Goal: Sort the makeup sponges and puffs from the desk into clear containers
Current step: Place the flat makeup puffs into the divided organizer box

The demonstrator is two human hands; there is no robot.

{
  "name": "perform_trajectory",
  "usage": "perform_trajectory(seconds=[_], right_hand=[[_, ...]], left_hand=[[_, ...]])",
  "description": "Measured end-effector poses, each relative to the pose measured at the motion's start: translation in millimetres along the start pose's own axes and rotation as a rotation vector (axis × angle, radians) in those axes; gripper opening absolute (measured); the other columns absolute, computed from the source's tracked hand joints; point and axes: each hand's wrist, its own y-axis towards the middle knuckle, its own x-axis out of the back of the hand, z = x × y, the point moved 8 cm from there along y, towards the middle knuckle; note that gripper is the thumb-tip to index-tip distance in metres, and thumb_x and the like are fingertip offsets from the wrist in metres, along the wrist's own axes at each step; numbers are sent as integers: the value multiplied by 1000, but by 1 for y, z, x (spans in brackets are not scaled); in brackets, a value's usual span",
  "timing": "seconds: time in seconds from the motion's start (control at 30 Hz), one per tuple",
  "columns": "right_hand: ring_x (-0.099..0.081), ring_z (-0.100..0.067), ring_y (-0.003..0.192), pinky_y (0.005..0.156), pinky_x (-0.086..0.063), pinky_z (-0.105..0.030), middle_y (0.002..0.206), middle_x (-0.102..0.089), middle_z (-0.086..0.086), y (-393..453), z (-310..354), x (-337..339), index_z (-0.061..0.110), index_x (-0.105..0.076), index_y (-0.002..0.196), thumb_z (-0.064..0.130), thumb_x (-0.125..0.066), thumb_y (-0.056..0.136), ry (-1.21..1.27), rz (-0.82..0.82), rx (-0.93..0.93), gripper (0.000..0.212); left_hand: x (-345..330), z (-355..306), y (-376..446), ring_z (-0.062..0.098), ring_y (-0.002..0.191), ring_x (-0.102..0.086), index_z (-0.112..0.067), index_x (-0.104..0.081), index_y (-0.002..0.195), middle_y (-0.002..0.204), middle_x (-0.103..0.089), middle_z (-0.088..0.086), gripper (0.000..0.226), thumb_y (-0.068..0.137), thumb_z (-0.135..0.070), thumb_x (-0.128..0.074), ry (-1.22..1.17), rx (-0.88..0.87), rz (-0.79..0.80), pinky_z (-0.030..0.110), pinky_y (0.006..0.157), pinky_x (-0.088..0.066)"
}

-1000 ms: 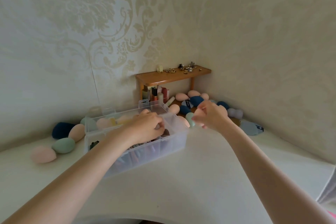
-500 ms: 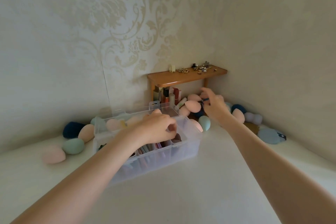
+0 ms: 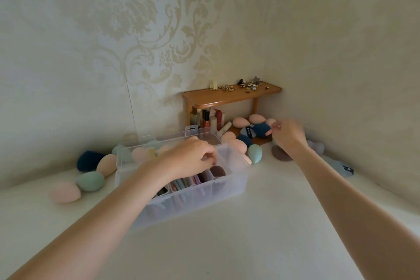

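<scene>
A clear container (image 3: 204,196) stands mid-desk, its lid raised behind it. Flat puffs stand upright in its compartments, with a brown puff (image 3: 217,170) at the right end. My left hand (image 3: 193,159) rests over the container with its fingers curled and fingertips pinched together above the puffs. Nothing shows between them. My right hand (image 3: 288,136), blurred, reaches into the pile under the shelf. Its thumb and forefinger meet at the edge of a dark blue puff (image 3: 261,129). A green sponge (image 3: 255,153) and a pink sponge (image 3: 237,145) lie beside the container.
Left of the container lie a pink sponge (image 3: 64,192), a green one (image 3: 90,180), a peach one (image 3: 106,165) and a dark blue one (image 3: 89,160). A wooden shelf (image 3: 229,96) fills the corner, bottles beneath it. A brown puff (image 3: 280,154) and a light blue puff (image 3: 341,167) lie near the right wall.
My right hand has moved from beside the container back to the pile under the shelf, and sits further right than half a second ago. The left hand has stayed on the container.
</scene>
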Motion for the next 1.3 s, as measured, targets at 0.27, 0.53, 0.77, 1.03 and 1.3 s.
perform_trajectory(seconds=[0.27,0.53,0.77,1.03,1.3], right_hand=[[-62,-29,82,72,-47,-31,91,-69,-16,-65,96,36,20,-53,96,16,-58,88,235,11,477,10],[-57,-12,72,62,-43,-13,77,-60,2,-108,110,12,11,-60,89,16,-65,84,187,94,621,8],[-61,-23,85,74,-53,-28,95,-66,-11,-128,115,-31,9,-67,89,24,-58,89,-146,142,673,18],[-54,-17,95,74,-38,-17,116,-60,-8,-94,90,1,15,-71,106,16,-51,93,54,104,537,24],[-38,-29,130,108,-36,-35,146,-37,-7,-40,-24,-41,21,-41,139,7,-36,95,-606,360,143,46]], left_hand=[[-2,-1,-9,2,83,-54,-31,-65,112,101,-63,-11,36,95,-12,-39,-53,-50,52,25,85,-43],[2,-2,-16,7,104,-33,-34,-62,115,94,-57,-23,36,96,-17,-38,111,-76,2,34,107,-24],[4,1,-18,10,115,-34,-33,-68,104,108,-59,-18,36,90,-10,-45,70,-81,-107,29,105,-20],[2,-2,-12,12,106,-47,-25,-61,110,95,-57,-13,31,87,-10,-47,54,-54,-49,24,95,-30],[2,-4,-11,10,101,-46,-36,-49,130,114,-67,-3,52,89,-6,-42,113,-93,-16,32,104,-31]])
